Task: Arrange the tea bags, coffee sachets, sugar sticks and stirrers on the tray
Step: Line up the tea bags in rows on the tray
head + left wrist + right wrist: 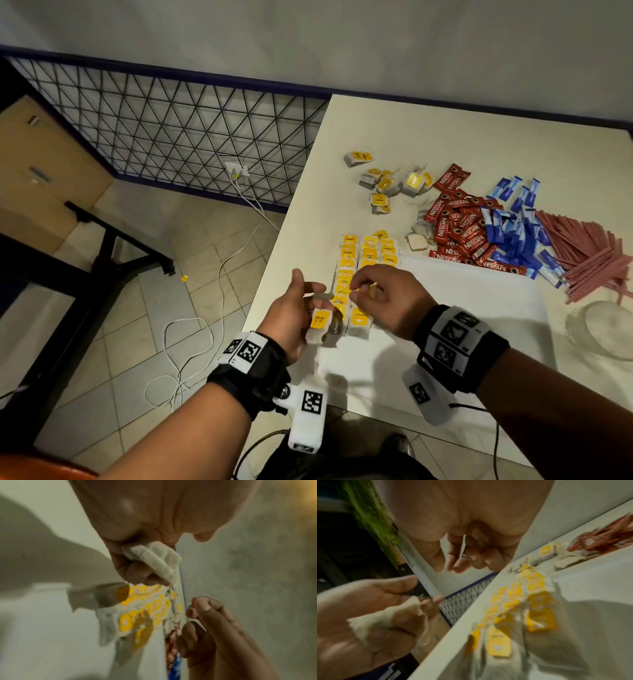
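Note:
My left hand (pixel 301 308) grips a pale tea bag (pixel 320 323) with a yellow tag, just off the tray's left front corner; the left wrist view shows the tea bag (pixel 154 557) curled in the fingers (pixel 137 577). My right hand (pixel 363 291) hovers beside it over the rows of tea bags (pixel 366 260) on the white tray (pixel 462 308). Its fingertips (pixel 458 565) pinch a thin pale strip (pixel 463 547), apparently the bag's string. Loose tea bags (pixel 380 185), red coffee sachets (pixel 459 222), blue sugar sticks (pixel 517 219) and pink stirrers (pixel 589 253) lie on the table beyond the tray.
A clear glass bowl (pixel 603 325) stands at the table's right, past the tray. The table's left edge (pixel 291 212) drops to a tiled floor with white cables (pixel 191 342). A wire grid fence (pixel 171 130) and cardboard boxes (pixel 41 164) are at the left.

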A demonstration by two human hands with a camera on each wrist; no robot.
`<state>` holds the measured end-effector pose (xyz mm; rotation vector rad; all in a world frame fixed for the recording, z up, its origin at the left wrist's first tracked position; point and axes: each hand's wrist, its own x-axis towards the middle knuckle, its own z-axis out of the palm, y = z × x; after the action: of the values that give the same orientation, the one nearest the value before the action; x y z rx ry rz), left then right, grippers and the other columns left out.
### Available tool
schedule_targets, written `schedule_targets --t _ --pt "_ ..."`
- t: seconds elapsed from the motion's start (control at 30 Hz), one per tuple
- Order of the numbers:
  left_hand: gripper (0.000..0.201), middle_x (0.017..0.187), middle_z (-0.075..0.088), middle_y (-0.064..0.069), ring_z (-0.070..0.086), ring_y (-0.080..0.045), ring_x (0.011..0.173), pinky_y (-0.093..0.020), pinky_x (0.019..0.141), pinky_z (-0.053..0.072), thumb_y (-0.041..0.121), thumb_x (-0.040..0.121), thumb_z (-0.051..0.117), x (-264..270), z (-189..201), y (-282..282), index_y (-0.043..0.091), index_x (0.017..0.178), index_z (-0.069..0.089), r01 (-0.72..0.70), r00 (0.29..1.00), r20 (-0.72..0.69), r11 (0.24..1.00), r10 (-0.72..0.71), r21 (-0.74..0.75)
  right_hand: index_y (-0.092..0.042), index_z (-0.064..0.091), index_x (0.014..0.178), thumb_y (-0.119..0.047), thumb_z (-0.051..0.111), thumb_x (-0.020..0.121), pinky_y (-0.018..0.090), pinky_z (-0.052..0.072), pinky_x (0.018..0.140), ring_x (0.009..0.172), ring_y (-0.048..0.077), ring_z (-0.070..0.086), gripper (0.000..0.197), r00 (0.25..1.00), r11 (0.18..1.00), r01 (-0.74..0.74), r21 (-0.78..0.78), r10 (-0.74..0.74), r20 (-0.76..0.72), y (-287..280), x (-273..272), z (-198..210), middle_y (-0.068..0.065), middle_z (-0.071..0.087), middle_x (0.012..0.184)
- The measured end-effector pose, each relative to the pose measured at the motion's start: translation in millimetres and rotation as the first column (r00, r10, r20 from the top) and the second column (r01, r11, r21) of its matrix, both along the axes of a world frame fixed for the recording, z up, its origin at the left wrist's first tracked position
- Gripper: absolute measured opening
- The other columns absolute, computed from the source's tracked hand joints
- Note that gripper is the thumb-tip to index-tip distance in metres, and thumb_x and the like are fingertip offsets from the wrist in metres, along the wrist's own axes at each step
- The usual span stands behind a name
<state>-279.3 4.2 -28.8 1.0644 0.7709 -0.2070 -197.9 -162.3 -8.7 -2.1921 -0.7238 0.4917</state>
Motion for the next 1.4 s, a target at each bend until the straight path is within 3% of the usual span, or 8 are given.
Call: schedule_targets --t 0.23,0.5,0.63,0.9,1.03,1.13,1.27,1.4 --pt "0.071 0.075 0.065 -0.013 0.061 -0.024 0.057 -0.023 0.045 0.045 0.069 0.092 0.014 14.7 14.7 -22.1 0.01 0.11 0.05 0.025 0.994 0.105 0.98 -0.004 -0.199 -0.027 0.07 0.108 -0.024 0.059 0.075 0.007 0.032 0.073 0.083 -0.006 0.048 0.036 0.961 0.962 -0.27 0.039 0.267 0.073 -9.2 -3.7 20.6 -0.005 0.059 0.096" --pt "0.053 0.084 0.052 0.004 0.048 -0.012 0.062 -0.029 0.052 0.037 0.07 0.083 0.027 21.5 14.0 -47.8 0.029 0.11 0.048 0.13 0.928 0.295 0.938 -0.23 0.322 -0.027 0.055 0.093 -0.035 0.07 0.082 0.018 0.037 0.06 0.064 -0.001 0.051 0.02 0.994 0.994 -0.002 -0.112 -0.01 -0.107 -18.0 -1.4 25.4 -0.011 0.061 0.082" --pt "0.034 0.086 0.058 -0.004 0.055 -0.016 0.068 -0.029 0.061 0.048 0.032 0.075 0.061 14.2 17.2 -44.2 0.019 0.107 0.056 0.238 0.889 0.323 0.931 -0.324 0.278 -0.033 0.06 0.087 -0.02 0.071 0.082 0.013 0.037 0.057 0.067 0.008 0.056 0.018 0.992 0.997 -0.02 -0.071 0.011 -0.124 -27.4 4.9 30.9 -0.012 0.061 0.081" --pt "0.022 0.084 0.068 -0.009 0.064 -0.025 0.081 -0.042 0.077 0.052 0.032 0.083 0.071 18.2 13.5 -31.3 0.011 0.082 0.074 0.332 0.775 0.09 0.523 -0.626 0.785 -0.031 0.065 0.079 -0.027 0.068 0.082 0.011 0.033 0.055 0.059 0.001 0.046 0.006 0.998 0.995 -0.067 -0.079 0.066 -0.019 -33.2 12.1 43.6 -0.018 0.059 0.077" --pt "0.036 0.069 0.06 -0.007 0.056 -0.022 0.067 -0.034 0.067 0.045 0.03 0.085 0.071 21.7 15.0 -36.1 0.035 0.051 0.06 0.389 0.76 -0.058 0.381 -0.648 0.839 -0.025 0.067 0.088 -0.025 0.065 0.087 0.005 0.035 0.06 0.067 -0.012 0.05 0.003 0.995 0.983 -0.102 -0.154 0.104 0.005 -34.7 13.1 36.1 -0.014 0.061 0.083" --pt "0.018 0.071 0.064 0.0 0.058 -0.014 0.067 -0.027 0.066 0.045 0.033 0.082 0.071 18.5 8.2 -39.1 0.025 0.066 0.067 0.5 0.7 -0.202 0.267 -0.685 0.824 -0.026 0.064 0.092 -0.029 0.06 0.09 0.016 0.042 0.067 0.074 0.003 0.057 0.005 0.992 0.955 -0.128 -0.266 0.122 -0.038 -37.7 9.2 22.7 -0.007 0.065 0.089" --pt "0.021 0.096 0.073 0.007 0.066 -0.013 0.091 -0.026 0.085 0.051 0.033 0.079 0.07 9.7 -7.5 -19.7 0.026 0.098 0.073 0.527 0.769 -0.268 0.337 -0.58 0.78 -0.028 0.057 0.101 -0.031 0.052 0.094 0.031 0.047 0.077 0.088 0.023 0.061 0.009 0.977 0.884 -0.204 -0.42 0.159 -0.139 -40.9 3.2 0.3 0.003 0.066 0.098" --pt "0.021 0.106 0.067 -0.008 0.06 -0.028 0.1 -0.028 0.077 0.045 0.027 0.094 0.051 4.7 -18.7 -5.0 0.014 0.105 0.064 0.559 0.783 -0.474 0.121 -0.404 0.82 -0.025 0.055 0.111 -0.03 0.049 0.095 0.032 0.045 0.084 0.1 0.026 0.058 0.018 0.965 0.82 -0.236 -0.522 0.136 -0.222 -44.5 1.2 -21.6 0.006 0.062 0.113"
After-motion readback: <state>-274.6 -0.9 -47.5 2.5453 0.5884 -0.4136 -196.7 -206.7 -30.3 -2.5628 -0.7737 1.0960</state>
